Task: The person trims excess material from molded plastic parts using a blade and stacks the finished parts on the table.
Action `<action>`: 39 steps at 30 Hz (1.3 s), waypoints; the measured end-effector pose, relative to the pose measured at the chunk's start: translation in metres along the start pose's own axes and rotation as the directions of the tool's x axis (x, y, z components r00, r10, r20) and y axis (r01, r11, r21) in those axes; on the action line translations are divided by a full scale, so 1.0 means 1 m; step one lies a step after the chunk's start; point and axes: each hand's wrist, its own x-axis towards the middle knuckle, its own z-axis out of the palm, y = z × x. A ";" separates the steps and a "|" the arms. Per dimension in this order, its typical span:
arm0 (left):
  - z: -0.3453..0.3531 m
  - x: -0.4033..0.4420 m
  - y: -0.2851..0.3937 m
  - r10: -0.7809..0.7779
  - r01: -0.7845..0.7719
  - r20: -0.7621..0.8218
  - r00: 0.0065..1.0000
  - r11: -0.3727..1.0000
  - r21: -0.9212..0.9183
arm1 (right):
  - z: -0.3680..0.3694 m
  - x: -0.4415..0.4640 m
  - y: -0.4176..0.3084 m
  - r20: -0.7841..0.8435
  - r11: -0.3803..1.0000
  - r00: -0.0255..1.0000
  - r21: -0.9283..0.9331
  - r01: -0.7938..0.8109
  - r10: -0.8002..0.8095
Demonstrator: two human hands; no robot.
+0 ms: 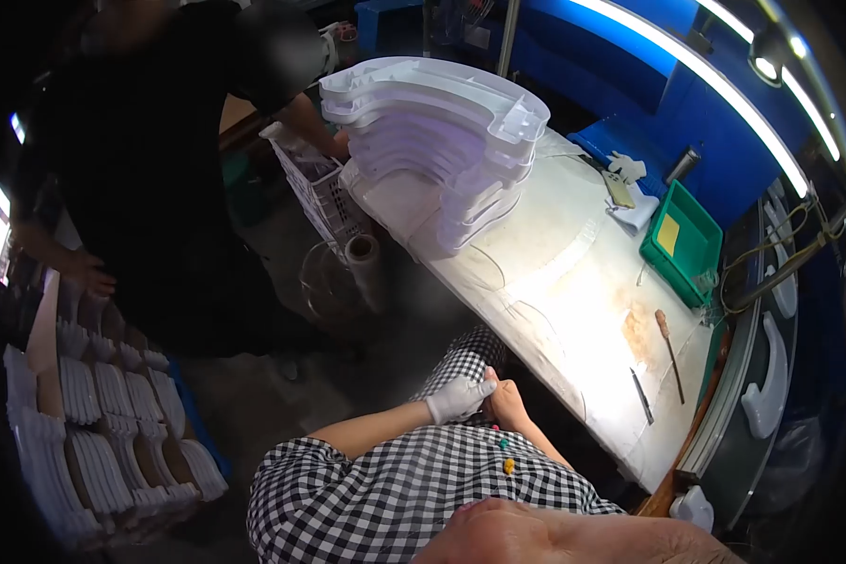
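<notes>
My left hand (458,399), in a white glove with bare fingertips showing, rests against my bare right hand (509,405) over my lap. The fingers of both hands look curled in and touch each other; anything between them is hidden. Beneath them lies black-and-white checked cloth (376,479), with small coloured bits on it near my right wrist. To the right of my hands runs the edge of the pale worktable (564,324). On it lie a dark pen-like tool (642,395) and a thin tool with a brown handle (663,324), both apart from my hands.
A stack of white curved plastic parts (432,113) stands at the table's far end. A green tray (686,235) and a white glove (627,167) lie at the right. A person in dark clothes (150,169) stands left, by a white basket (320,197) and stacked white parts (113,423).
</notes>
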 end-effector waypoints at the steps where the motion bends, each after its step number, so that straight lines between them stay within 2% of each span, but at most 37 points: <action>1: 0.000 -0.002 0.001 0.006 -0.006 -0.025 1.000 1.000 -0.004 | 0.001 -0.003 0.000 -0.013 1.000 1.000 0.016 0.000 0.000; 4: 0.007 -0.005 -0.006 0.014 -0.015 -0.054 0.998 1.000 -0.011 | 0.001 -0.008 0.004 -0.024 0.999 0.999 -0.038 0.037 -0.038; 8: 0.019 -0.012 -0.007 0.024 -0.027 -0.081 0.996 0.999 -0.045 | -0.003 -0.014 0.014 0.026 0.999 0.999 0.020 0.037 -0.037; 11: 0.018 -0.016 -0.008 -0.032 0.031 -0.008 0.999 0.996 -0.089 | -0.006 -0.012 0.029 -0.002 1.000 1.000 0.008 0.019 -0.019; 14: 0.020 -0.013 -0.013 -0.064 0.060 -0.056 0.996 0.995 -0.078 | -0.005 -0.015 0.027 -0.002 0.999 1.000 0.039 -0.004 0.004; 18: 0.020 -0.017 -0.006 -0.081 0.078 -0.016 0.997 0.990 -0.120 | -0.006 -0.015 0.030 -0.013 0.998 0.998 0.039 0.055 -0.055; 20: 0.019 -0.016 -0.010 -0.076 0.076 0.004 0.997 0.988 -0.138 | -0.006 -0.016 0.030 -0.011 0.998 0.999 -0.018 0.053 -0.053; 21: 0.025 -0.018 -0.003 -0.051 0.049 -0.051 0.997 0.998 -0.045 | -0.006 -0.015 0.027 -0.032 0.998 0.997 0.001 0.063 -0.063; 22: 0.024 -0.015 -0.002 -0.063 0.063 -0.016 0.998 0.998 -0.019 | -0.008 -0.016 0.025 -0.025 0.996 0.996 -0.048 0.080 -0.081; 23: 0.024 -0.017 -0.004 -0.074 0.073 -0.018 0.997 0.996 -0.058 | -0.009 -0.021 0.029 -0.033 0.993 0.996 -0.085 0.082 -0.085; 24: 0.024 -0.016 -0.004 -0.090 0.090 0.000 0.996 0.992 -0.087 | -0.008 -0.025 0.030 -0.107 0.997 0.991 -0.037 0.074 -0.077; 25: 0.021 -0.016 0.003 -0.105 0.104 -0.001 0.995 0.985 0.138 | -0.007 -0.026 0.026 -0.086 0.997 0.994 -0.042 0.062 -0.066; 26: 0.015 -0.011 -0.002 0.125 -0.149 0.089 0.988 0.915 0.376 | -0.010 -0.028 0.022 -0.072 0.998 0.996 -0.045 0.043 -0.046; 28: 0.019 -0.014 0.014 -0.025 0.003 0.110 0.994 0.980 0.197 | -0.020 -0.030 0.019 -0.096 0.957 0.980 -0.251 0.148 -0.177; 29: 0.018 -0.012 0.018 0.036 -0.073 0.156 0.987 0.968 0.239 | -0.020 -0.038 0.020 -0.147 0.969 0.979 -0.220 0.108 -0.142; 30: 0.018 -0.006 0.022 0.131 -0.174 0.173 0.976 0.948 0.268 | -0.023 -0.041 0.012 -0.128 0.984 0.982 -0.130 0.125 -0.141; 31: 0.015 0.001 0.020 0.132 -0.176 0.176 0.975 0.949 0.263 | -0.026 -0.041 0.006 -0.097 0.988 0.984 -0.045 0.149 -0.152; 33: 0.008 0.014 0.013 0.204 -0.261 0.179 0.962 0.878 0.402 | -0.030 -0.034 0.010 -0.131 0.979 0.971 0.008 0.203 -0.200; 34: 0.007 0.012 0.014 0.206 -0.249 0.149 0.967 0.882 0.401 | -0.028 -0.030 0.012 -0.148 0.963 0.957 0.065 0.262 -0.250; 36: 0.011 0.016 0.021 0.205 -0.229 0.111 0.972 0.931 0.284 | -0.033 -0.024 0.015 -0.145 0.943 0.932 -0.024 0.332 -0.332; 38: 0.011 0.018 0.014 0.221 -0.226 0.049 0.974 0.956 0.187 | -0.039 -0.022 0.014 -0.018 0.954 0.960 0.112 0.279 -0.279; 39: 0.011 0.017 0.013 0.172 -0.173 0.023 0.985 0.981 0.085 | -0.039 -0.020 0.012 0.017 0.953 0.953 0.046 0.300 -0.301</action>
